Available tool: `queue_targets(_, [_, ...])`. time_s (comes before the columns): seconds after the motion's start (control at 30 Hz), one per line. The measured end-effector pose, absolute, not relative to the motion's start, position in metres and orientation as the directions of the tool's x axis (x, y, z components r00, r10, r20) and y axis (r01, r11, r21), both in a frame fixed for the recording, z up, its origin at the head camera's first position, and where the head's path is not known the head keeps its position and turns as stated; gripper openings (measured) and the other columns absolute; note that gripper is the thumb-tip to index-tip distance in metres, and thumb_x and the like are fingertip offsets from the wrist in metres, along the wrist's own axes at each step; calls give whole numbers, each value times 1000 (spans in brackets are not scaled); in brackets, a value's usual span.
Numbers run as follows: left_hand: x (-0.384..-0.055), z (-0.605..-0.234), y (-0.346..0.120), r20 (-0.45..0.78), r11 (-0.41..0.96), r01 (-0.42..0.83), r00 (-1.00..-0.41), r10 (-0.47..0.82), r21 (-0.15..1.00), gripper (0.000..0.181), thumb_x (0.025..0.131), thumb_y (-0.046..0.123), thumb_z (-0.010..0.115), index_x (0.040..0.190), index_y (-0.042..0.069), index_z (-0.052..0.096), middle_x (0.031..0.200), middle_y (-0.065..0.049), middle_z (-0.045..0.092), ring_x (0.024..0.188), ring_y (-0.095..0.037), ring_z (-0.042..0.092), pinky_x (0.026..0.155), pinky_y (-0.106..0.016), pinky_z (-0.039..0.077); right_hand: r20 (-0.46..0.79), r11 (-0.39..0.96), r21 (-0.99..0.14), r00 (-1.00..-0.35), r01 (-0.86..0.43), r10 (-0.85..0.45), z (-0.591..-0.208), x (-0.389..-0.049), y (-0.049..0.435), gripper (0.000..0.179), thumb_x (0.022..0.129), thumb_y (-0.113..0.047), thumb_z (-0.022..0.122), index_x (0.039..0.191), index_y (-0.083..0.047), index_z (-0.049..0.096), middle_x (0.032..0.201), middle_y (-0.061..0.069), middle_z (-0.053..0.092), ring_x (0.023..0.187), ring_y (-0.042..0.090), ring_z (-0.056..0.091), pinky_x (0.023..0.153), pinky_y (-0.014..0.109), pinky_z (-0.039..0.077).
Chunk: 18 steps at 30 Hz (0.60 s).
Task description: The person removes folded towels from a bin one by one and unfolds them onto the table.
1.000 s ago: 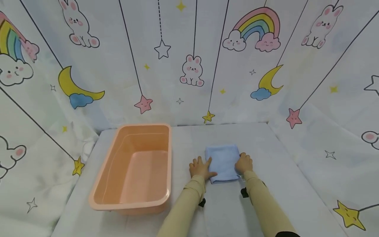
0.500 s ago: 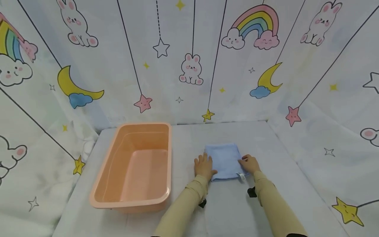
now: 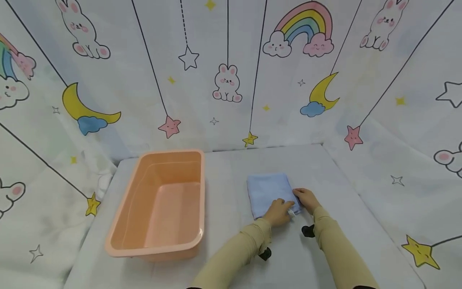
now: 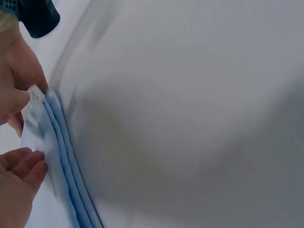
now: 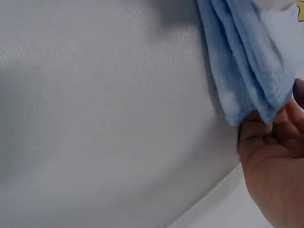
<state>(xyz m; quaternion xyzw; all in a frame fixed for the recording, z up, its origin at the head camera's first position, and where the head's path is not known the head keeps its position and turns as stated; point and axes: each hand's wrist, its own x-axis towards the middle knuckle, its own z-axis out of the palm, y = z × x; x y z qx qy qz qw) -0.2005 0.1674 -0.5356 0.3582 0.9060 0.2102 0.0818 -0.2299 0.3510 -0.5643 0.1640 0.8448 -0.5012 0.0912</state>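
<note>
A folded light-blue towel (image 3: 268, 188) lies on the white-covered table, its stacked layers showing along one edge in both wrist views. My left hand (image 3: 278, 212) reaches across the towel's near edge, fingers resting on it beside a small white tag (image 3: 290, 213). At the right edge my right hand (image 3: 306, 199) holds the towel's corner. In the right wrist view, the fingers (image 5: 273, 137) of that hand go under the layered corner, and the thumb is partly cut off by the frame edge.
An orange plastic basin (image 3: 200, 192) stands to the left of the towel, with nothing inside it. White cloth walls (image 3: 195, 92) printed with bunnies, stars and rainbows enclose the table (image 3: 231, 168) at the back and sides.
My left hand has gone from the towel's left edge across to its near right corner by the tag. My right hand has shifted slightly right and holds the right edge.
</note>
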Motion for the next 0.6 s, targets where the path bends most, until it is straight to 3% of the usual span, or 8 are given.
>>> queue_targets(0.1, [-198,-530,176,-59,655,583,-724,687,481,52,89,26,57,139,29,42,133,-14,50,121,-28,49,97,-33,43,-326,371,-854,-931,364,163,-563,-229,353,48,98,-25,43,134,8,41,134,26,44,103,15,53,80,21,44])
queue_targets(0.2, [-195,-527,183,-88,688,567,-740,667,452,54,89,28,57,140,35,40,135,-13,48,121,-28,47,96,-33,42,-331,304,-883,-934,357,137,-562,-228,355,48,98,-23,43,136,6,38,135,25,43,94,6,51,74,18,45])
queue_targets(0.47, [-194,-538,187,-56,746,555,-787,614,369,51,86,23,60,134,35,47,132,-11,47,116,-24,46,92,-29,42,-354,259,-890,-927,375,123,-560,-224,355,55,94,-29,52,138,0,37,131,17,48,97,7,53,78,20,45])
queue_targets(0.6, [-195,-542,188,-45,757,563,-792,609,332,51,87,25,60,134,38,46,130,-10,46,113,-23,48,90,-28,43,-358,237,-896,-926,376,117,-559,-221,354,55,94,-27,53,139,1,36,130,19,49,93,6,55,77,21,46])
